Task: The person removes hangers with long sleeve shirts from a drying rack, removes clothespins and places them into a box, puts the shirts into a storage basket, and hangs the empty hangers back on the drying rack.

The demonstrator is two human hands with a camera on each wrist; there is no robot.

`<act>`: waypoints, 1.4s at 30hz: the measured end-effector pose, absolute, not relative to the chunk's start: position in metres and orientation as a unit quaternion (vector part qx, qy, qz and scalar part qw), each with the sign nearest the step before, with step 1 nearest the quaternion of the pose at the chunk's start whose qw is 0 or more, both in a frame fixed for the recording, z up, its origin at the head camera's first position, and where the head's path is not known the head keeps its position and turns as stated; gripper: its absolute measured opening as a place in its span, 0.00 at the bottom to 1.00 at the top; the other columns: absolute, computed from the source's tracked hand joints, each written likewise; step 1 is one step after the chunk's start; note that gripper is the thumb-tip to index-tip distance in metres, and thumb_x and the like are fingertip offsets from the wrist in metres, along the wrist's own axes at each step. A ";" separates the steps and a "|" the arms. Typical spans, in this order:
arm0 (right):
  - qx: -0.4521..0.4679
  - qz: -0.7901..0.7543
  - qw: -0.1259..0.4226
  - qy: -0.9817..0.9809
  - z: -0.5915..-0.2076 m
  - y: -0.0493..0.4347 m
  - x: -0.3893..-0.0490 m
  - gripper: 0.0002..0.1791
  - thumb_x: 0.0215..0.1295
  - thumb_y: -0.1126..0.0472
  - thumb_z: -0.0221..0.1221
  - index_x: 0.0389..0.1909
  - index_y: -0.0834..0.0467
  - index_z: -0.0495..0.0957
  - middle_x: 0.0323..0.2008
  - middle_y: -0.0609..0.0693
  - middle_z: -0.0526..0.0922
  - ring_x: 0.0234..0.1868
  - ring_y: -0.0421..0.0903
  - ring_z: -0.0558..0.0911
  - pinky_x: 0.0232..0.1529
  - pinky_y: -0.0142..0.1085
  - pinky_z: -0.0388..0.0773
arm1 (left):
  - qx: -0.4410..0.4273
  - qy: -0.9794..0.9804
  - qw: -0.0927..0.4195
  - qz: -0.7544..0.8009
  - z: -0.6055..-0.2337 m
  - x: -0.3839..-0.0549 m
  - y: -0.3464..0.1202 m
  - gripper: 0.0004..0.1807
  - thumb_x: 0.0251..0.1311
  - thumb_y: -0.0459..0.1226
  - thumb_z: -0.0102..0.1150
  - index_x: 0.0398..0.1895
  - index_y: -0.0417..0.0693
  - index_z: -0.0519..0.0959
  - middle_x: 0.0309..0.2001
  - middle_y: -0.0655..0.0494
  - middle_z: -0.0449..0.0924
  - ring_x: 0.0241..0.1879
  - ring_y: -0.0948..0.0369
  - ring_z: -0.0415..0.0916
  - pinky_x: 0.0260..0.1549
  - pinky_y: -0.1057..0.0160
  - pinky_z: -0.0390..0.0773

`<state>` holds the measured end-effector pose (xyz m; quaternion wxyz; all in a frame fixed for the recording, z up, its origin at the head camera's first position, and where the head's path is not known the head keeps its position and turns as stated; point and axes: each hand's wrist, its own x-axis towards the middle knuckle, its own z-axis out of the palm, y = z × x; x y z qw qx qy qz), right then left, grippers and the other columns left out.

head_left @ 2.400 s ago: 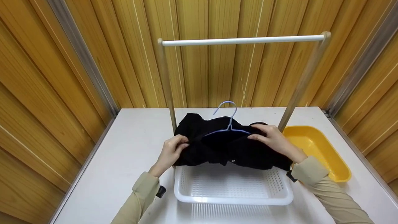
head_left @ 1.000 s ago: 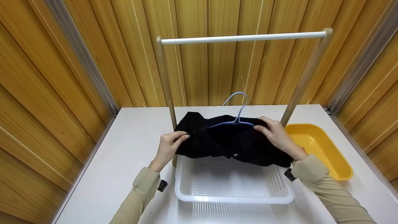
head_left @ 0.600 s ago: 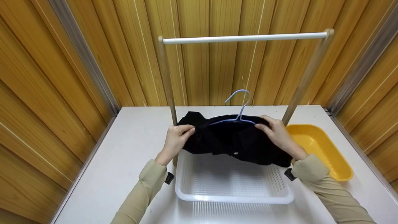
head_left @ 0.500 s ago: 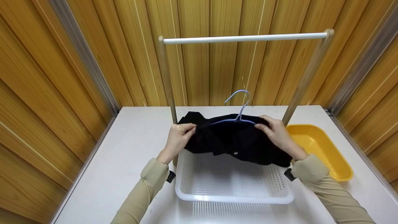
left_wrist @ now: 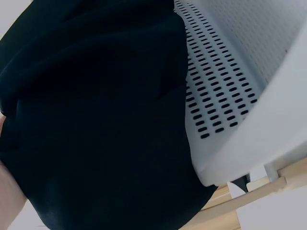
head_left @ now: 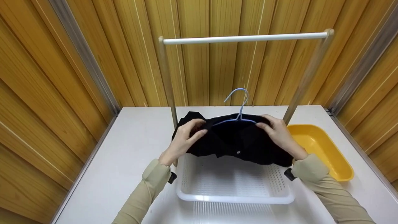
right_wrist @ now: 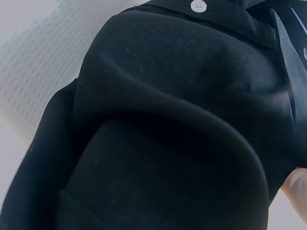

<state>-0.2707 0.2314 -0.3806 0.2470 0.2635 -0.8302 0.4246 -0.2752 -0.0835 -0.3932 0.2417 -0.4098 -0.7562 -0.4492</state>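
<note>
A black shirt (head_left: 227,144) with a white button (right_wrist: 198,5) is held up above the front of a white basket (head_left: 236,199). A light-blue wire hanger (head_left: 240,117) sits inside its neck opening, the hook standing up and the ends hidden under cloth. My left hand (head_left: 182,141) grips the shirt's left shoulder, thumb in front and fingers curled over the top. At the other shoulder my right hand (head_left: 279,135) pinches cloth by the hanger's right arm. Cloth fills most of both wrist views, with only a bit of the right hand's thumb (right_wrist: 296,189) showing at the edge.
A rack with a white crossbar (head_left: 245,38) and wooden posts stands behind the shirt. On the right lies a yellow tray (head_left: 329,155). Wood-look panels (head_left: 220,71) close off the back and sides of the white table (head_left: 130,133).
Shirt and hanger have risen and shifted slightly right. My left hand has moved right along the shoulder and changed from a fingertip pinch to a wider grip. My right hand moved up slightly.
</note>
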 end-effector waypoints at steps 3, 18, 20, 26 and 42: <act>0.255 0.428 0.244 -0.832 -0.390 0.237 -0.280 0.08 0.54 0.74 0.59 0.36 0.66 0.78 0.33 0.54 0.80 0.34 0.43 0.74 0.38 0.24 0.67 | -0.437 -0.744 0.270 -0.428 -0.394 -0.279 -0.082 0.16 0.54 0.36 0.62 0.44 0.39 0.75 0.40 0.55 0.74 0.39 0.60 0.71 0.39 0.62 0.71; 0.271 0.422 0.269 -0.822 -0.387 0.227 -0.279 0.08 0.52 0.76 0.60 0.35 0.67 0.78 0.32 0.53 0.81 0.33 0.44 0.75 0.38 0.24 0.67 | -0.429 -0.758 0.309 -0.382 -0.376 -0.286 -0.060 0.08 0.57 0.36 0.57 0.33 0.38 0.79 0.29 0.56 0.75 0.32 0.64 0.73 0.34 0.69 0.71; 0.273 0.421 0.276 -0.820 -0.387 0.226 -0.279 0.09 0.51 0.77 0.60 0.35 0.69 0.78 0.32 0.55 0.81 0.32 0.46 0.75 0.38 0.24 0.67 | -0.427 -0.762 0.309 -0.376 -0.374 -0.286 -0.056 0.08 0.57 0.36 0.56 0.32 0.38 0.79 0.28 0.56 0.75 0.31 0.64 0.73 0.33 0.69 0.71; 0.280 0.421 0.276 -0.817 -0.386 0.227 -0.278 0.08 0.52 0.75 0.60 0.36 0.67 0.78 0.33 0.53 0.81 0.34 0.43 0.76 0.38 0.23 0.68 | -0.427 -0.766 0.303 -0.373 -0.369 -0.289 -0.045 0.08 0.57 0.36 0.57 0.31 0.38 0.78 0.28 0.56 0.73 0.30 0.63 0.72 0.31 0.69 0.71; 0.281 0.436 0.260 -0.815 -0.387 0.218 -0.275 0.08 0.52 0.75 0.60 0.34 0.67 0.78 0.32 0.52 0.81 0.32 0.44 0.75 0.37 0.24 0.67 | -0.442 -0.775 0.282 -0.352 -0.364 -0.288 -0.024 0.06 0.57 0.35 0.57 0.30 0.39 0.77 0.26 0.57 0.69 0.26 0.66 0.68 0.28 0.72 0.69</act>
